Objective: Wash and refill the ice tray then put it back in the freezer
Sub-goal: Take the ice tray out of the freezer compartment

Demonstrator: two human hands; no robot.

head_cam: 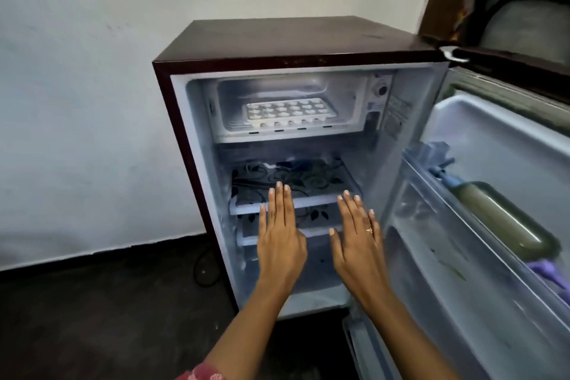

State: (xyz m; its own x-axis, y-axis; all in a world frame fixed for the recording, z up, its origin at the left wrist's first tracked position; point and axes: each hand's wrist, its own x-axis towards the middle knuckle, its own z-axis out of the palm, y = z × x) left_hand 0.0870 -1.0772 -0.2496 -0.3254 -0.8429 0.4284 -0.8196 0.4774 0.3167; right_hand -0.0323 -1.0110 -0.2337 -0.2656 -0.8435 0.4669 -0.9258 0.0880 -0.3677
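While the ice tray [288, 112] lies in the freezer [342, 92] mid-frame, left grip [279, 237] and right grip [357, 244] hover released below.

White ice tray [288, 112] lies flat in freezer compartment [345, 92].

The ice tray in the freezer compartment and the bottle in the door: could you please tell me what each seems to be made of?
The ice tray looks like white moulded plastic, fairly matte: an even pale colour and rounded cells. The bottle seems to be clear glossy plastic, as its olive contents show through and a highlight sits on it; glass cannot be ruled out.
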